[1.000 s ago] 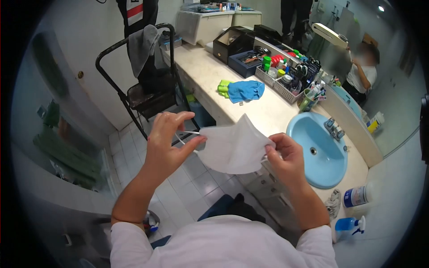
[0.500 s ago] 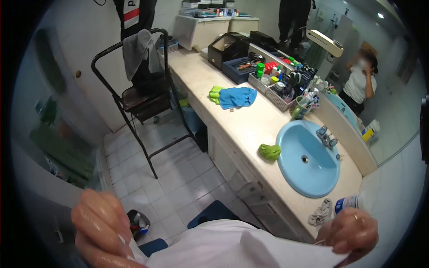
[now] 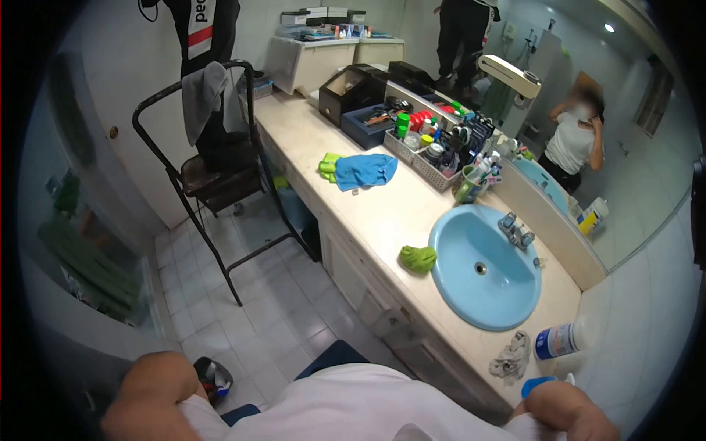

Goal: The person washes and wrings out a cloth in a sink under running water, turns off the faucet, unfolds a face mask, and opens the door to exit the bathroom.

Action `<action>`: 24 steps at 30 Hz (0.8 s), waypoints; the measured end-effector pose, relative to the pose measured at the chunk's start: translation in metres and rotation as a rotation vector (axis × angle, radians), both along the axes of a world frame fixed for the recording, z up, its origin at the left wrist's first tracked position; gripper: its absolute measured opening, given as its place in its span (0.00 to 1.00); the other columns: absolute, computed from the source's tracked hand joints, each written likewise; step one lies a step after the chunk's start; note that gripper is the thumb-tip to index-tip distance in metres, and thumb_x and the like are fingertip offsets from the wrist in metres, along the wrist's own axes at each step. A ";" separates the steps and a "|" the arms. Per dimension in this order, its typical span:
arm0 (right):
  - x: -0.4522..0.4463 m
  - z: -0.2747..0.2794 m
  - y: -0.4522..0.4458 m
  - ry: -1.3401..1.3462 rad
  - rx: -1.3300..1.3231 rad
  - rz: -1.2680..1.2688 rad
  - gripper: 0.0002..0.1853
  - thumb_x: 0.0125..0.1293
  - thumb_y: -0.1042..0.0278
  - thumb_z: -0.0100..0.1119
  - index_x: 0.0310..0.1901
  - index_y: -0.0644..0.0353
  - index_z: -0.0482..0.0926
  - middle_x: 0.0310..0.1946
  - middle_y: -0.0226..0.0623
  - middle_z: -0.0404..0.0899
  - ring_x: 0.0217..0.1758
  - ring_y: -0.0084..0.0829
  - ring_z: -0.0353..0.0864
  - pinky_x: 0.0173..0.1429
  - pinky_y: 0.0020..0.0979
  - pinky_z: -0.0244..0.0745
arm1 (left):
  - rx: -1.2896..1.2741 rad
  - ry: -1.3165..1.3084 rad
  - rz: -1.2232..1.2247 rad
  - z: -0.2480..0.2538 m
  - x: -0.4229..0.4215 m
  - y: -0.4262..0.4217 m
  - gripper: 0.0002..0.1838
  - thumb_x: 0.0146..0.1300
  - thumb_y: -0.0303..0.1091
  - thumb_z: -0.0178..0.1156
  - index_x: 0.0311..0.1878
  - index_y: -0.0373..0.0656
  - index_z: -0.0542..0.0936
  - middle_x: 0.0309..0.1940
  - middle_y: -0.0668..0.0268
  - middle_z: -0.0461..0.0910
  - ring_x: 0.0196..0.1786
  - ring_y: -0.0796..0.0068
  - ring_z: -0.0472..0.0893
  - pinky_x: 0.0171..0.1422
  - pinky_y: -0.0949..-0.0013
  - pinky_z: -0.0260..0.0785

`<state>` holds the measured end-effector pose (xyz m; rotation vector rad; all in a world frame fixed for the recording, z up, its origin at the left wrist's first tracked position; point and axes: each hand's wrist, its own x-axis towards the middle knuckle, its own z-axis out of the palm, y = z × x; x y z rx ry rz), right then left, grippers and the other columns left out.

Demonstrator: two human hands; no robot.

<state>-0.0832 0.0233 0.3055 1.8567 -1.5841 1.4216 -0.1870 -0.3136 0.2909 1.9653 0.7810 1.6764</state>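
At the bottom left, my bent left arm (image 3: pixel 160 378) comes out of a white sleeve, its lower part smeared by motion. My bent right arm (image 3: pixel 565 408) is at the bottom right, over the counter's near end. Both hands lie outside the direct view. A small reflection (image 3: pixel 581 140) in the mirror shows arms raised with the hands near the head, too small to read the fingers. My white shirt (image 3: pixel 346 400) fills the bottom middle. Nearest my right arm are a crumpled grey cloth (image 3: pixel 511 358), a white tub with a blue label (image 3: pixel 559 342) and a partly hidden blue object (image 3: pixel 537 386).
A blue sink (image 3: pixel 478 301) is set in the cream counter (image 3: pixel 368 228). Along it are a green bundle (image 3: pixel 418 259), a blue cloth (image 3: pixel 364 171), a toothbrush cup (image 3: pixel 471 184) and baskets (image 3: pixel 434 173). A folding chair (image 3: pixel 220 176) and small bin (image 3: pixel 213 378) stand on the tiles.
My closed hands, which were low in front with white cloth at them, have left the direct view; bent arms show there now. The view has shifted, moving the counter left in frame.
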 end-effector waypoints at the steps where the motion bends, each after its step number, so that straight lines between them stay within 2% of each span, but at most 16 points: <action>1: 0.002 0.003 0.006 -0.053 0.091 0.140 0.08 0.57 0.72 0.45 0.34 0.51 0.74 0.28 0.33 0.76 0.24 0.24 0.72 0.34 0.25 0.64 | 0.011 -0.029 -0.056 0.004 0.004 -0.004 0.11 0.59 0.30 0.48 0.31 0.35 0.78 0.33 0.56 0.77 0.31 0.63 0.77 0.40 0.67 0.72; 4: 0.002 -0.003 -0.001 -0.221 -0.008 0.390 0.09 0.57 0.69 0.48 0.39 0.51 0.75 0.35 0.38 0.76 0.29 0.28 0.75 0.39 0.30 0.70 | 0.069 -0.047 -0.140 0.005 0.008 -0.008 0.14 0.61 0.28 0.42 0.34 0.35 0.79 0.38 0.57 0.77 0.31 0.63 0.76 0.44 0.62 0.72; 6: 0.003 -0.011 -0.009 -0.054 -0.141 0.362 0.10 0.57 0.69 0.52 0.41 0.49 0.75 0.40 0.37 0.75 0.32 0.33 0.76 0.44 0.34 0.71 | 0.088 -0.097 -0.148 0.003 0.015 -0.010 0.15 0.62 0.28 0.40 0.35 0.35 0.79 0.40 0.59 0.78 0.31 0.63 0.76 0.44 0.62 0.73; 7: 0.002 -0.013 -0.014 0.033 -0.205 0.352 0.11 0.57 0.69 0.54 0.42 0.48 0.75 0.43 0.37 0.74 0.34 0.35 0.76 0.47 0.35 0.71 | 0.194 -0.057 -0.027 -0.001 0.022 -0.010 0.17 0.63 0.29 0.39 0.36 0.35 0.79 0.41 0.60 0.77 0.32 0.63 0.76 0.45 0.62 0.72; 9: -0.004 -0.012 -0.031 0.302 -0.378 0.253 0.20 0.58 0.73 0.52 0.53 0.59 0.64 0.36 0.44 0.77 0.22 0.31 0.71 0.30 0.32 0.69 | 0.411 0.026 0.219 -0.012 0.034 -0.005 0.19 0.65 0.31 0.36 0.37 0.35 0.79 0.44 0.61 0.77 0.33 0.63 0.76 0.47 0.61 0.71; 10: -0.006 -0.011 -0.037 0.438 -0.462 0.201 0.25 0.59 0.75 0.51 0.58 0.64 0.59 0.33 0.48 0.78 0.16 0.29 0.69 0.22 0.30 0.68 | 0.457 0.082 0.207 -0.012 0.033 -0.004 0.15 0.62 0.28 0.41 0.40 0.36 0.78 0.45 0.61 0.75 0.36 0.66 0.75 0.48 0.62 0.70; 11: -0.001 -0.009 -0.038 0.375 -0.438 0.149 0.26 0.59 0.73 0.52 0.60 0.60 0.58 0.37 0.46 0.77 0.17 0.31 0.70 0.25 0.30 0.71 | 0.505 0.140 0.196 -0.011 0.030 -0.003 0.12 0.59 0.24 0.46 0.43 0.38 0.77 0.47 0.61 0.73 0.39 0.68 0.75 0.48 0.63 0.70; 12: 0.001 -0.007 -0.041 0.357 -0.406 0.125 0.26 0.59 0.73 0.52 0.60 0.60 0.57 0.37 0.46 0.77 0.19 0.31 0.70 0.26 0.30 0.70 | 0.551 0.199 0.188 -0.010 0.030 -0.005 0.14 0.57 0.21 0.51 0.46 0.39 0.76 0.48 0.61 0.71 0.42 0.70 0.74 0.49 0.64 0.70; 13: 0.002 -0.007 -0.039 0.340 -0.389 0.123 0.27 0.59 0.72 0.52 0.60 0.59 0.57 0.38 0.46 0.76 0.20 0.31 0.69 0.27 0.30 0.70 | 0.562 0.223 0.247 -0.010 0.035 -0.011 0.14 0.58 0.24 0.51 0.48 0.42 0.75 0.49 0.60 0.71 0.43 0.69 0.74 0.50 0.61 0.69; 20: 0.004 -0.007 -0.045 0.374 -0.329 0.052 0.28 0.59 0.68 0.52 0.61 0.57 0.56 0.44 0.46 0.71 0.31 0.34 0.65 0.37 0.33 0.65 | 0.603 0.422 0.479 -0.006 0.040 -0.032 0.16 0.59 0.27 0.51 0.52 0.44 0.71 0.52 0.60 0.68 0.47 0.67 0.72 0.55 0.61 0.64; 24: 0.005 -0.002 -0.049 0.462 -0.319 -0.063 0.29 0.59 0.65 0.52 0.62 0.56 0.55 0.47 0.46 0.68 0.38 0.36 0.63 0.42 0.35 0.62 | 0.653 0.645 0.674 -0.004 0.038 -0.040 0.18 0.60 0.29 0.50 0.54 0.45 0.69 0.54 0.60 0.66 0.49 0.66 0.71 0.57 0.60 0.61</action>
